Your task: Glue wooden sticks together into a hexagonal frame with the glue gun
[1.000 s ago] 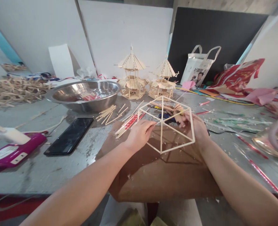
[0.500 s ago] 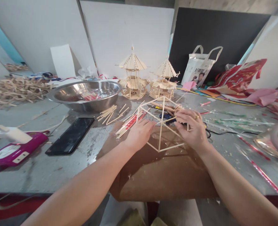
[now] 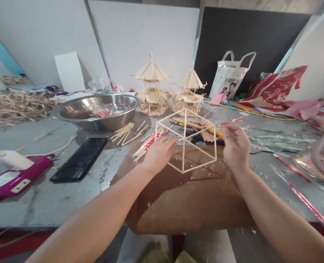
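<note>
A hexagonal frame of thin wooden sticks (image 3: 183, 155), with spokes meeting in the middle, is held tilted above a brown board (image 3: 189, 204). My left hand (image 3: 159, 153) is closed on its left side, hiding part of the rim and a spoke. Just beyond the frame's right edge is my right hand (image 3: 236, 144), apart from it, with thumb and fingers pinched together. Whether anything small sits in that pinch I cannot make out. Behind my left hand lie loose sticks with red wrapping (image 3: 148, 146).
Two stick pagoda models (image 3: 152, 98) stand at the back beside a steel basin (image 3: 109, 122). A phone (image 3: 79, 159) and a purple power strip (image 3: 22, 175) lie left. Tools, including a yellow-handled one (image 3: 218, 132), lie behind the frame. A white bag (image 3: 227, 78) stands back right.
My right hand has let go of the frame's right side and moved right, away from it. My left hand keeps its hold. The view has shifted slightly.
</note>
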Available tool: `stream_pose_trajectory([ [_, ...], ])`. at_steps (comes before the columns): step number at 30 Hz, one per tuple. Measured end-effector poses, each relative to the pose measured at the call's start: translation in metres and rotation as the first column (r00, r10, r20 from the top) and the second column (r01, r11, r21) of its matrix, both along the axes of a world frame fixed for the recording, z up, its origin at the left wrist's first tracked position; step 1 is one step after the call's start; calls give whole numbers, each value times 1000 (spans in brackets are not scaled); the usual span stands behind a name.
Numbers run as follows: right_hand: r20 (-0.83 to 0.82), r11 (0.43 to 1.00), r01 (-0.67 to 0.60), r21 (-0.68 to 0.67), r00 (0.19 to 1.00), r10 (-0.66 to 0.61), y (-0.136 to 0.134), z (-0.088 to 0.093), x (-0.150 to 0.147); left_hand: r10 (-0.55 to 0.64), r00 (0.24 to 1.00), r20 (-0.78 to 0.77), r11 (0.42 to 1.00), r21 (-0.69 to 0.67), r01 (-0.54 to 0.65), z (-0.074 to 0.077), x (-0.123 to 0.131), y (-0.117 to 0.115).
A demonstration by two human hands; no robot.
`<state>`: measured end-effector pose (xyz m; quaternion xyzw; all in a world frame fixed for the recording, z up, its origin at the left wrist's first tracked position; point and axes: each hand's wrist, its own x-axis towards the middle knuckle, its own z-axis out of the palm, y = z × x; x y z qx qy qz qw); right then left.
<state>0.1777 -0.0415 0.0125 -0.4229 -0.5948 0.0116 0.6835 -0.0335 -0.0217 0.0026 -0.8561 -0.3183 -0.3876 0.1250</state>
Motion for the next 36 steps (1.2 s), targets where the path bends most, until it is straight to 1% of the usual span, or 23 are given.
stream_pose_trajectory([
  [1,-177,999,-44,-23,983,39,3,0,5,7,999,38,1000,-6,-7,0,-1,2],
  [2,-347,993,-106,-48,934,83,8,-1,9,13,997,78,1000,-10,-13,0,-2,3],
  [4,-592,956,-269,-119,792,149,17,-4,17,23,988,151,1000,-15,-21,0,-4,5],
  [5,-660,921,-355,-162,733,166,21,-7,20,27,983,179,1000,-15,-25,0,-4,6],
  [6,-700,870,-440,-221,693,172,24,-9,21,31,979,201,999,-15,-29,1,-5,7],
  [7,-718,804,-518,-291,674,175,26,-12,20,34,976,214,999,-17,-31,1,-5,7],
  [9,-715,621,-658,-426,665,214,25,-17,12,32,976,217,999,-29,-27,2,-6,7],
  [11,-696,407,-765,-499,633,338,16,-19,-1,28,977,213,999,-32,-22,2,-6,7],
  [14,-742,32,-854,-519,469,479,-1,-17,-22,22,977,211,1000,-23,-17,2,-6,6],
  [15,-754,-60,-854,-518,422,504,-6,-16,-27,21,977,211,1000,-20,-17,2,-5,6],
  [17,-771,-208,-827,-523,355,528,-13,-14,-33,25,978,205,1000,-16,-22,2,-4,5],
  [18,-774,-255,-812,-526,332,538,-14,-14,-34,27,979,200,1000,-16,-24,2,-4,5],
  [19,-774,-285,-799,-530,318,547,-15,-14,-34,27,980,195,1000,-18,-24,3,-4,4],
  [20,-771,-298,-791,-535,313,554,-15,-15,-33,25,981,192,1000,-20,-22,3,-4,3],
  [25,-766,-298,-773,-560,347,542,-13,-16,-30,15,979,202,1000,-24,-11,3,-3,3],
  [26,-774,-295,-782,-549,342,533,-12,-15,-29,19,978,206,1000,-26,-14,3,-3,3],
  [27,-780,-274,-800,-534,341,524,-11,-15,-28,21,978,210,999,-29,-15,3,-4,3],
  [28,-783,-221,-828,-515,350,514,-10,-14,-27,21,977,213,999,-32,-15,3,-4,3],
  [29,-785,-147,-855,-497,370,497,-8,-13,-26,20,976,215,999,-32,-13,3,-4,3],
  [31,-792,29,-890,-455,419,445,-2,-12,-21,16,976,218,1000,-30,-9,2,-4,4],
  [32,-801,112,-895,-432,438,409,2,-12,-17,14,975,220,1000,-31,-8,2,-4,4],
  [34,-830,271,-892,-362,441,341,11,-11,-6,11,976,218,999,-37,-3,2,-4,4],
  [36,-827,438,-847,-303,462,321,19,-11,6,7,976,216,999,-44,3,1,-4,4],
])
